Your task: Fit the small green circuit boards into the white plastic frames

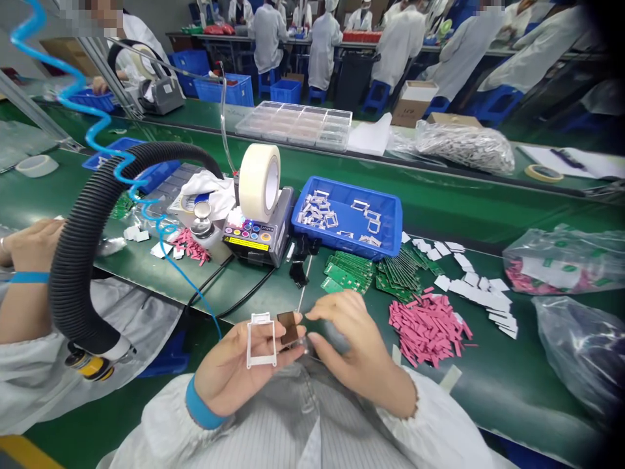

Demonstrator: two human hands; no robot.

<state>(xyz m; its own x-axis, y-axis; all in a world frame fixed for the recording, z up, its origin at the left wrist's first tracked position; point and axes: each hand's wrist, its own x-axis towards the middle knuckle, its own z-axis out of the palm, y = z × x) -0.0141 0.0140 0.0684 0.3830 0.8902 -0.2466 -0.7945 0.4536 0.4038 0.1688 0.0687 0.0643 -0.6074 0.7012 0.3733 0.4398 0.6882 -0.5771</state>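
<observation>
My left hand (234,365), with a blue band at the wrist, holds a small white plastic frame (251,361) upright between thumb and fingers. A dark brown rectangular piece (288,328) sits at the same hand's fingertips, just right of the frame; its exact kind is unclear. Close beside it is my right hand (349,348), its thumb and forefinger apart with no object visible between them. Beyond the hands lie fanned green circuit boards (349,272) and a heap of pink strips (430,326).
A blue tray (395,221) holds more white frames. Left of it, a tape roll (258,182) rests on a tape dispenser (254,247). White pads (481,293) and plastic bags (576,352) lie rightward. A black hose (73,260) arches near a co-worker's hand (36,247).
</observation>
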